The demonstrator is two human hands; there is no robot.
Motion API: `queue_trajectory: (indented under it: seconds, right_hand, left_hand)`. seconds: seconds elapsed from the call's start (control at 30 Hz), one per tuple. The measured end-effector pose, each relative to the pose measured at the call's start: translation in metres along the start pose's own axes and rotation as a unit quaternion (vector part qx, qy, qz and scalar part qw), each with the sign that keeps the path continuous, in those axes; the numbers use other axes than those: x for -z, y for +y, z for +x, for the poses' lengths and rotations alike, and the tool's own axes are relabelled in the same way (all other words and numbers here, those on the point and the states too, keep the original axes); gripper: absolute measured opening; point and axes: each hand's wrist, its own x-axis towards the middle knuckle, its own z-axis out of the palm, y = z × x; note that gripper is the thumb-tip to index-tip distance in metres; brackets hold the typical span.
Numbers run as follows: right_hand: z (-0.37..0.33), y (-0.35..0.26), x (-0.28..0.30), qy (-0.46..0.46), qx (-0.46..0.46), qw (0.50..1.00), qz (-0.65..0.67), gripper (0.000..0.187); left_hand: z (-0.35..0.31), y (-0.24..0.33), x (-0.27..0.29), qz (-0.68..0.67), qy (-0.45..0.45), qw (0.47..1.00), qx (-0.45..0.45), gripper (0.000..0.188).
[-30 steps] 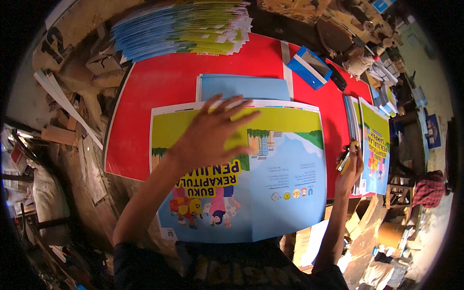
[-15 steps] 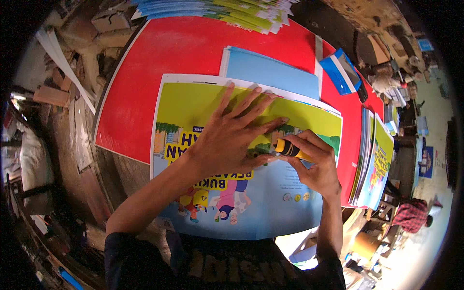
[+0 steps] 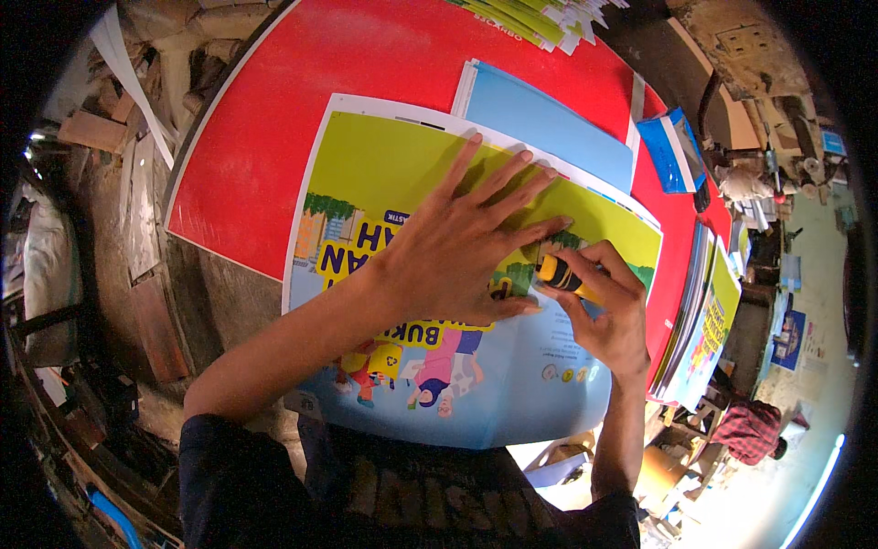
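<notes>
A large printed cover sheet (image 3: 366, 146), green above and light blue below with cartoon figures, lies in front of me, its near edge reaching my shirt. My left hand (image 3: 466, 229) rests flat on its middle with the fingers spread. Just right of the left thumb, my right hand (image 3: 608, 311) grips a yellow-and-black utility knife (image 3: 558, 274) low over the sheet. Its blade tip is too small to make out. Light blue sheets (image 3: 549, 128) lie partly under the far edge of the cover sheet.
A red board (image 3: 238, 183) lies beneath the sheets. Fanned printed sheets (image 3: 540, 23) are piled at the far edge. A blue packet (image 3: 670, 151) and stacked printed covers (image 3: 704, 320) lie on the right. A person in a checked shirt (image 3: 745, 430) is farther off.
The view has shifted and tilted slightly. Both hands keep nearly the same places on the cover sheet, with the knife still beside the left thumb.
</notes>
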Motion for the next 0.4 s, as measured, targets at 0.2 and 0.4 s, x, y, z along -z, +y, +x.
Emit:
queue_trajectory:
  seconds: [0.2, 0.4]
  right_hand:
    - [0.010, 0.012, 0.001, -0.024, -0.055, 0.995, 0.076, 0.039]
    - [0.001, 0.010, 0.000, 0.010, 0.111, 0.988, -0.102, 0.043]
  left_hand:
    - [-0.001, -0.001, -0.002, -0.015, 0.007, 1.000, 0.005, 0.081]
    - [-0.002, -0.003, -0.003, -0.007, -0.004, 1.000, 0.001, 0.085]
